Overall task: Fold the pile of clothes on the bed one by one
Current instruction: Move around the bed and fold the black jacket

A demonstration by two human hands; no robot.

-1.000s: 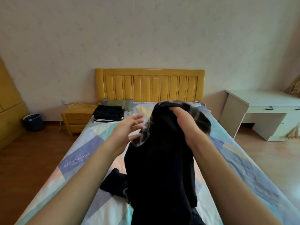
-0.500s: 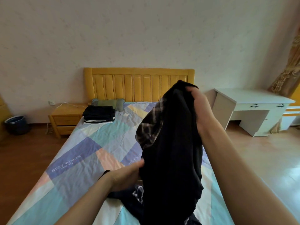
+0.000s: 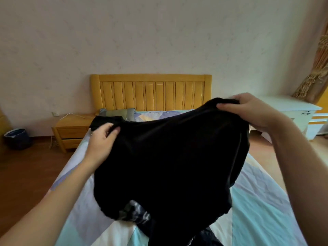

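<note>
Pale wallpaper backs a yellow wooden headboard (image 3: 150,92), and the bed (image 3: 262,212) below it wears a sheet of light blue, lilac and white patches. Both hands hold a black garment (image 3: 170,157) up over the middle of the bed, spread wide between them. The left hand (image 3: 102,139) grips the garment's upper left edge with fingers curled into the cloth; the right hand (image 3: 252,110) sits higher, thumb and fingers pinching the upper right edge. The cloth sags between the two grips and hangs down towards the sheet. Under its lower hem more dark clothing (image 3: 136,213), partly checked in grey and white, lies on the bed close to the person. Near the headboard, a folded dark stack (image 3: 99,122) shows just beyond the left hand, beside a green-grey pillow (image 3: 117,112). A wooden nightstand (image 3: 71,130) stands left of the bed, a dark bin (image 3: 16,138) further left, and a white desk (image 3: 301,112) on the right.
</note>
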